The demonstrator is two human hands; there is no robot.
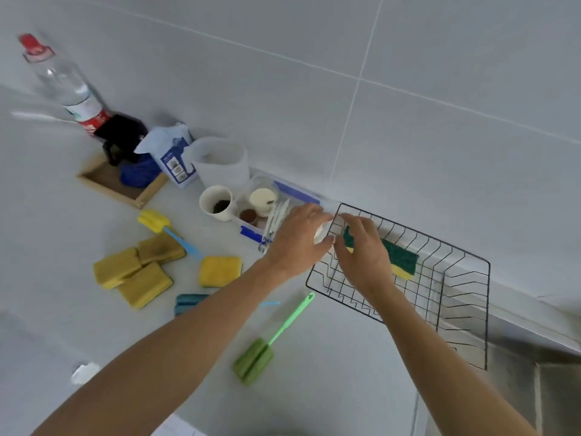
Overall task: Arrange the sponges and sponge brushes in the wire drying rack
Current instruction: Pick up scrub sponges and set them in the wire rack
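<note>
A black wire drying rack (457, 313) sits on the counter against the wall. Inside it lies a green-and-yellow sponge (404, 259); my right hand (361, 247) grips its left end. At the rack's left corner my left hand (298, 237) is closed on a small white object (323, 235) that I cannot identify. Several yellow sponges (143, 284) lie in a group on the counter to the left, one more yellow sponge (220, 270) nearer the rack. A yellow sponge brush (154, 219), a green sponge brush (254, 360) and a blue sponge brush (188, 303), partly under my left forearm, lie outside the rack.
Behind the sponges stand a clear bottle (67, 86), a wooden tray (108, 184) with a black mug and blue cloth, a white pouch (174, 158), a translucent jug (220, 162), a paper cup (217, 202) and a plastic box (267, 209). A steel sink (534, 372) lies at the right.
</note>
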